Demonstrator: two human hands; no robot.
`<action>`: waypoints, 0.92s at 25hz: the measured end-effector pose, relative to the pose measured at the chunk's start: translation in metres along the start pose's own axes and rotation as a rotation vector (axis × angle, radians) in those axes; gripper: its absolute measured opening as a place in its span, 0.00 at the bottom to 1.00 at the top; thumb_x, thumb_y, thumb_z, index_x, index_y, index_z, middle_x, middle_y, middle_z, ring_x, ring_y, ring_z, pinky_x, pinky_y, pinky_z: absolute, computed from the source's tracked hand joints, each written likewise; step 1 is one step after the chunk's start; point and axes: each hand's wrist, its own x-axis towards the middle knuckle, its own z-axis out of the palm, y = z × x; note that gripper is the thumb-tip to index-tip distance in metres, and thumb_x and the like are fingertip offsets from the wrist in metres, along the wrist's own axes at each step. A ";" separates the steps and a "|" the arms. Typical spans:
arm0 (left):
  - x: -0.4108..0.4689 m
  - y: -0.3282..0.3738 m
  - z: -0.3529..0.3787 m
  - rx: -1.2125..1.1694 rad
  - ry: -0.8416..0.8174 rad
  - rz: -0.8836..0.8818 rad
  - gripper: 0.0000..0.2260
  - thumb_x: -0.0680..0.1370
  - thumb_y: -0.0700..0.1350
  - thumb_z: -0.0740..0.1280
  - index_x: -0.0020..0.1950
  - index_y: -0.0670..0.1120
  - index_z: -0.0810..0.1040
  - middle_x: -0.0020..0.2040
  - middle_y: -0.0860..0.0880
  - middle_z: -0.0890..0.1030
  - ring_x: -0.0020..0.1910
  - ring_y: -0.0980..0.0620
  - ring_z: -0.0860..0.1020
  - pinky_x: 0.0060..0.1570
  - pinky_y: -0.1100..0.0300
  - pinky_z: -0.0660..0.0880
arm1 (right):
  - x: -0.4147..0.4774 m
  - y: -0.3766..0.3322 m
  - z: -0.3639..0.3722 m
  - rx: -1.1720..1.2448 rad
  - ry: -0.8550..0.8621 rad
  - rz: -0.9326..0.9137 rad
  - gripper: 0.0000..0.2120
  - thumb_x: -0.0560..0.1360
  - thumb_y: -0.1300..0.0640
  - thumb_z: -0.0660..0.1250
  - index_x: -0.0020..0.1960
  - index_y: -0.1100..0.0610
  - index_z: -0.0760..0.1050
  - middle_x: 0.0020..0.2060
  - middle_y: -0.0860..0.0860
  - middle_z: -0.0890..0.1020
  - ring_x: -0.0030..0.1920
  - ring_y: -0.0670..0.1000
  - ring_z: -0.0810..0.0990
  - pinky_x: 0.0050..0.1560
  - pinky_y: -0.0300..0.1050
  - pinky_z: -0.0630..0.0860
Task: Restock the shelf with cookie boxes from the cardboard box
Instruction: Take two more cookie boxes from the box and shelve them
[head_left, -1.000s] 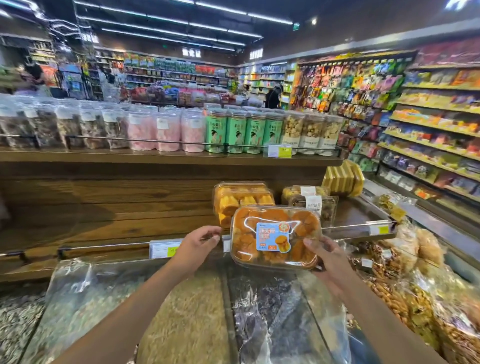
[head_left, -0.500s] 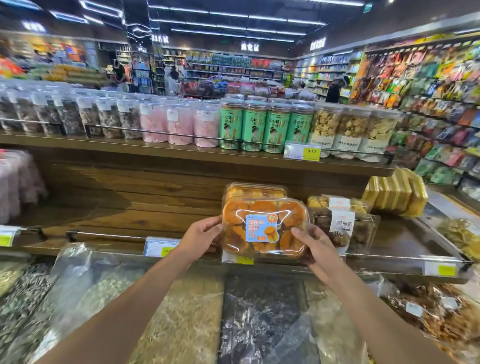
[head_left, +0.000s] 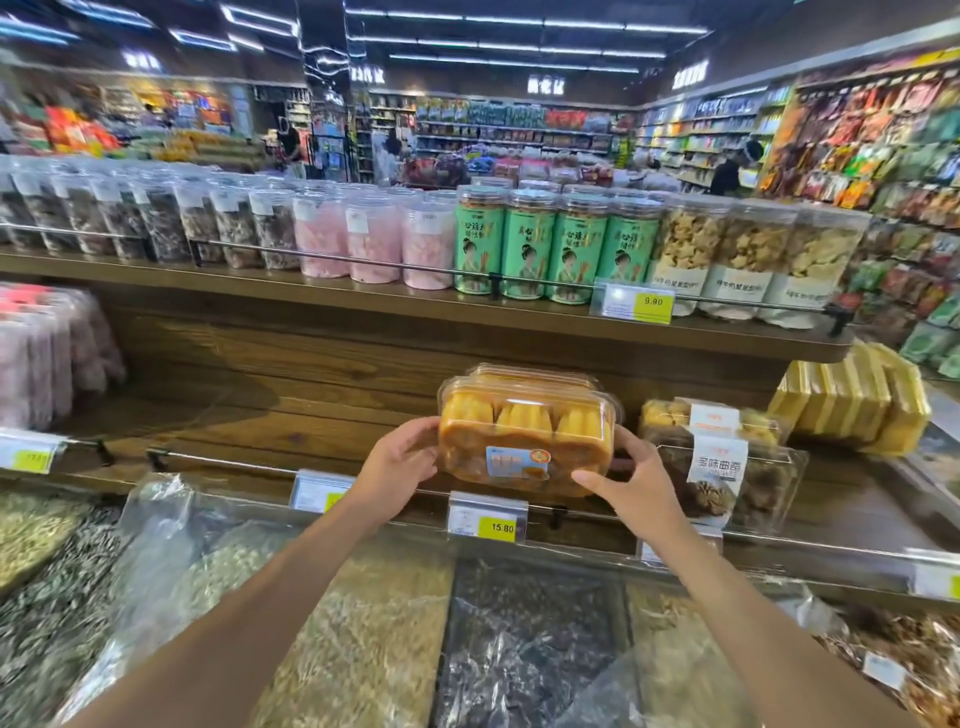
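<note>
Wooden shelving ran across a supermarket aisle, and the lower shelf (head_left: 311, 431) carried the work. Both hands grasped one clear cookie box (head_left: 524, 441) from its ends: the left hand (head_left: 397, 462) pressed against its left end, the right hand (head_left: 631, 480) cupped its right end with fingers under the lower corner. The box was tilted, its labelled lid facing the camera, and sat at the shelf's front edge, just above the 15.80 price tag (head_left: 488, 519) clipped to the front rail. Directly behind it stood a second identical box (head_left: 519, 371), touching or nearly so. Just beside it toward the right end were darker cookie packs (head_left: 727, 467), then a row of yellow packets (head_left: 857, 400). On the upper shelf (head_left: 363, 301) stood green canisters (head_left: 550, 244) and clear jars. Below the front edge lay bulk bins (head_left: 363, 649) under plastic film.
</note>
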 end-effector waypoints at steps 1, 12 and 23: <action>0.000 -0.004 0.001 0.028 -0.003 0.010 0.19 0.83 0.33 0.64 0.59 0.58 0.80 0.61 0.54 0.83 0.63 0.50 0.82 0.66 0.49 0.79 | 0.000 0.002 0.002 -0.012 0.003 0.000 0.34 0.69 0.50 0.80 0.71 0.44 0.70 0.63 0.47 0.71 0.52 0.40 0.77 0.55 0.40 0.73; 0.009 -0.025 0.018 0.215 -0.095 -0.042 0.18 0.83 0.43 0.68 0.73 0.50 0.73 0.60 0.61 0.81 0.59 0.62 0.81 0.66 0.54 0.75 | 0.007 0.029 0.023 -0.083 0.049 0.085 0.41 0.72 0.55 0.79 0.79 0.53 0.63 0.70 0.53 0.68 0.52 0.48 0.80 0.59 0.38 0.75; 0.016 -0.034 0.021 0.329 -0.072 -0.062 0.18 0.84 0.42 0.65 0.74 0.52 0.74 0.53 0.65 0.85 0.59 0.61 0.82 0.67 0.51 0.76 | 0.007 0.036 0.030 -0.130 0.027 0.077 0.39 0.72 0.52 0.79 0.77 0.50 0.64 0.64 0.49 0.81 0.59 0.49 0.82 0.64 0.49 0.78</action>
